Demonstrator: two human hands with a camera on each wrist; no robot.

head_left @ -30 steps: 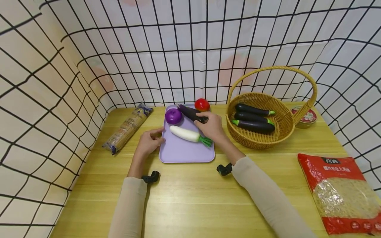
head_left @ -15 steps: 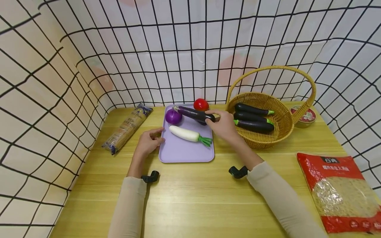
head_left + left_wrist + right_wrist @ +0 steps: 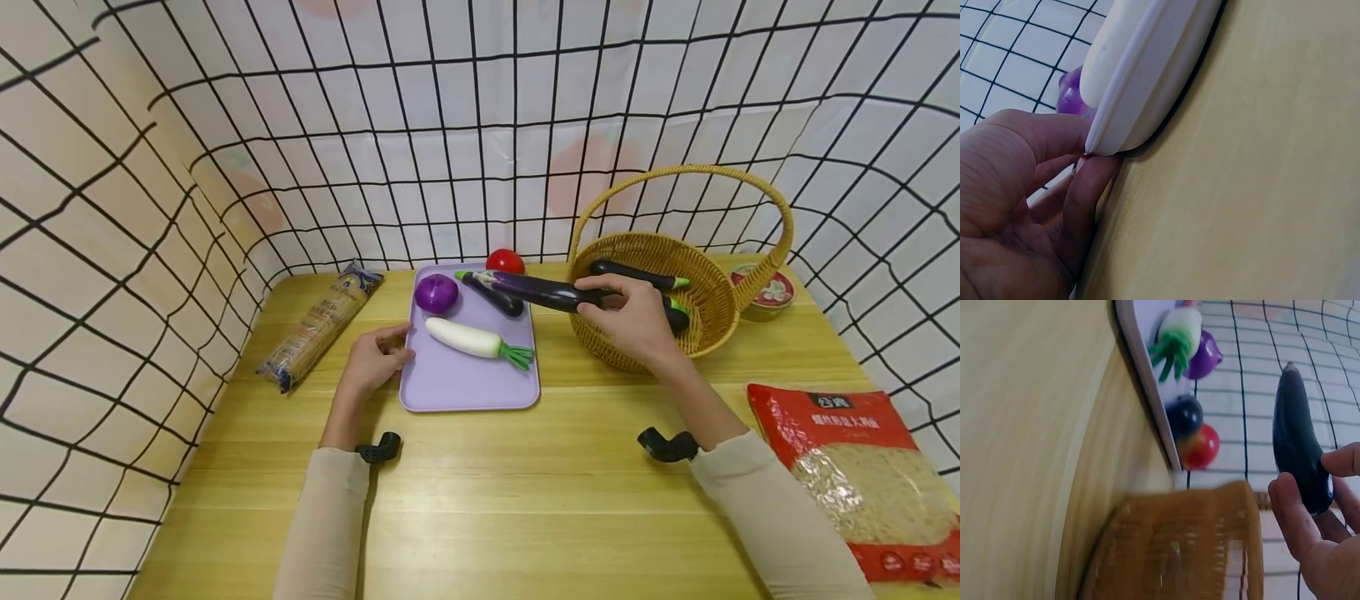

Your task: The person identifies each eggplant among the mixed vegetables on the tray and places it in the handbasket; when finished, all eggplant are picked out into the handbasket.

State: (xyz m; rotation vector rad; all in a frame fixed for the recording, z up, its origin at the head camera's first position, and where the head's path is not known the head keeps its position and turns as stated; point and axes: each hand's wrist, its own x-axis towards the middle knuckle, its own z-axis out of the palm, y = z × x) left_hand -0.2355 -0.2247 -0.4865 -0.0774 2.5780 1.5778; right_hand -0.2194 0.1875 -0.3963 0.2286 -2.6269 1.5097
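My right hand (image 3: 633,321) pinches a dark eggplant (image 3: 536,290) by its thick end. The eggplant is raised, spanning from above the tray to the basket's near left rim; in the right wrist view this eggplant (image 3: 1295,437) points upward. On the lilac tray (image 3: 465,392) lie a white radish (image 3: 465,337) with green leaves, a purple onion (image 3: 436,294), another eggplant (image 3: 504,302) and a red tomato (image 3: 506,262). At the tray's left edge my left hand (image 3: 372,358) grips the rim between thumb and finger, as the left wrist view shows.
Right of the tray stands a wicker basket (image 3: 611,346) with a tall handle; eggplants (image 3: 637,273) lie inside, partly hidden by my hand. A round tin (image 3: 765,287) sits behind it. A noodle packet (image 3: 322,329) lies left, a red bag (image 3: 847,475) right. Black wire mesh (image 3: 517,125) surrounds the table.
The right hand has lifted the eggplant off the tray and carried it right, toward the basket. Another eggplant on the tray is now uncovered. The left hand stays at the tray's edge.
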